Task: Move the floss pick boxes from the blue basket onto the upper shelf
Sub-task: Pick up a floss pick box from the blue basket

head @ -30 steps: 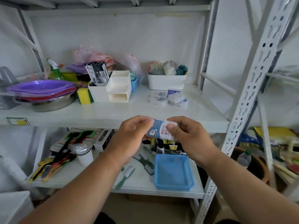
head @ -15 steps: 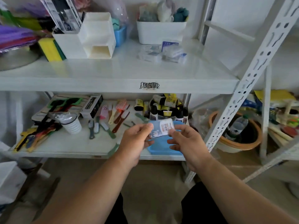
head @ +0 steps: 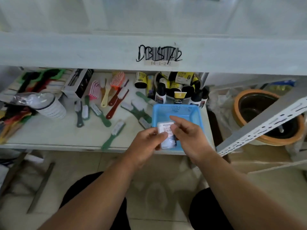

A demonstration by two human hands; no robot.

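Blue basket (head: 176, 108) now beneath lowered floss pick box (head: 164, 128); left hand (head: 146, 144), right hand (head: 189, 138) fingers pinching it.

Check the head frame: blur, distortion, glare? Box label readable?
Head view: soft overall, with motion blur on the left hand and right hand; floss pick box label unreadable; wide-angle bows the upper shelf edge; light flat, no glare; floor dim.

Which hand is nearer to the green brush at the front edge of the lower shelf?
Left. The left hand is just right of the green brush; the right hand is farther right, over the blue basket.
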